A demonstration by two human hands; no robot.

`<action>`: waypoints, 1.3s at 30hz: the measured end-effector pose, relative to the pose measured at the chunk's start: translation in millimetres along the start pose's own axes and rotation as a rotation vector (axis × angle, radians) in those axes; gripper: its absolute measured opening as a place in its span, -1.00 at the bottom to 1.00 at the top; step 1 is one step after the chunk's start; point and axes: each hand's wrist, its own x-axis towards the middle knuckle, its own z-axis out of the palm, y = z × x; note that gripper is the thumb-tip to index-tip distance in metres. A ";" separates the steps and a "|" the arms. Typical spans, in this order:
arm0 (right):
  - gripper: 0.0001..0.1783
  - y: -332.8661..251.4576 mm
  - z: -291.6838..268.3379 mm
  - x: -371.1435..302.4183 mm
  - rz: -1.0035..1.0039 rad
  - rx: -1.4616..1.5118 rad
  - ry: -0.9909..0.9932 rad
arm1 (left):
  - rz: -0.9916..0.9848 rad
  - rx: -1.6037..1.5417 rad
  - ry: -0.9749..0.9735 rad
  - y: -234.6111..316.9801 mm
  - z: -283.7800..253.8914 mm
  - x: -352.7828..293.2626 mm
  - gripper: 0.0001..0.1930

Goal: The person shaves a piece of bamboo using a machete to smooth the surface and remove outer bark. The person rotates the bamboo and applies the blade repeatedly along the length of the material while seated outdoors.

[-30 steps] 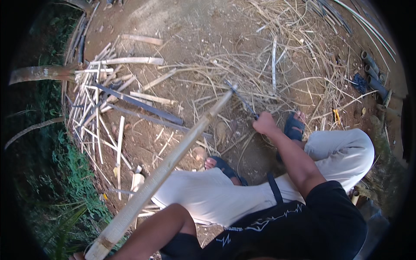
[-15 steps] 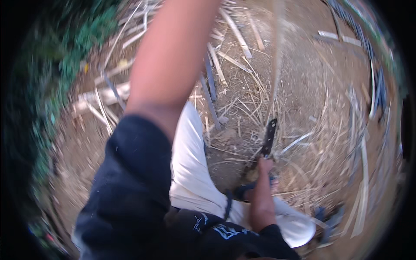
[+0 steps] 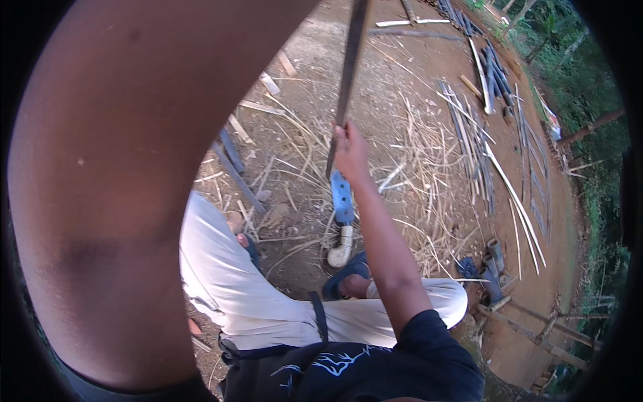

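My right hand (image 3: 351, 153), fingers closed, grips a long narrow dark strip (image 3: 349, 67) close to its lower end. The strip slants up past the top edge of the picture. Below my hand, near my sandalled foot (image 3: 348, 276), is a broad-bladed knife (image 3: 342, 201) with holes in its blade and a pale curved handle (image 3: 341, 246). My hand is apart from its handle. My left arm (image 3: 127, 167) fills the left side, close to the camera, and runs out at the top, so my left hand is out of sight.
Thin pale shavings (image 3: 429, 174) litter the ground ahead and to the right. Long split strips (image 3: 469, 147) lie farther right, with dark poles (image 3: 494, 77) beyond. Short flat pieces (image 3: 238, 171) lie near my left leg. A pole frame (image 3: 536, 335) is at the lower right.
My right hand has let go of the knife's handle and moved up onto the strip. The knife now sits below it by my foot. My view has swung to the right.
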 end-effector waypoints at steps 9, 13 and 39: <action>-0.72 -102.3 -47.2 8.7 0.113 0.547 -0.155 | 0.279 0.198 -0.508 -53.3 -148.0 -112.6 -0.48; -0.70 -124.9 -76.6 25.3 0.264 0.722 -0.216 | 0.046 0.296 -0.670 -103.7 -225.7 -232.5 -0.48; -0.27 108.9 7.9 -267.4 0.995 -0.627 -0.466 | -1.865 -0.209 -0.755 -67.7 -324.3 -397.4 -0.63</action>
